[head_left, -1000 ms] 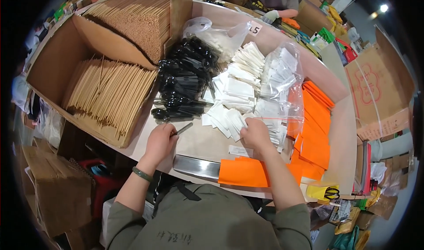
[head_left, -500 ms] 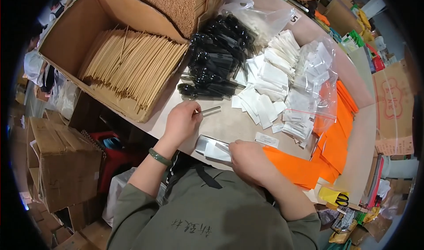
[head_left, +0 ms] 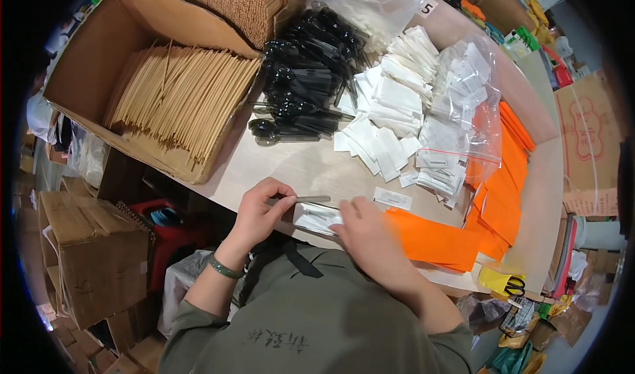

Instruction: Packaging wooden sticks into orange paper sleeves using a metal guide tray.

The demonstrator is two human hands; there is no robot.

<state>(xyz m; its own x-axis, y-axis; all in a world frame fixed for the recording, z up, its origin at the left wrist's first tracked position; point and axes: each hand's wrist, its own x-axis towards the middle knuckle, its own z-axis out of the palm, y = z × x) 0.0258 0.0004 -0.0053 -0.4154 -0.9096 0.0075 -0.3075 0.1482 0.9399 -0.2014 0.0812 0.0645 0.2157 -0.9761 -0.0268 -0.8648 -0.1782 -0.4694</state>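
Observation:
My left hand pinches a dark translucent plastic spoon; its handle sticks out to the right, and the other end is hidden in my fingers. Just below it lies a shiny silver packet near the table's front edge. My right hand, slightly blurred, grips the right end of this packet with thumb and fingers. Orange sleeves lie right beside that hand. Ahead of my hands are a heap of dark plastic spoons and loose white packets.
A cardboard box of thin wooden sticks stands at the left, with another stick-filled box behind. Clear bags and more orange sleeves lie rightward. Scissors rest in a yellow holder at the right edge.
My left hand has come down toward the silver packet with the spoon. The white packet seen over the silver one is no longer visible there. The view has shifted slightly.

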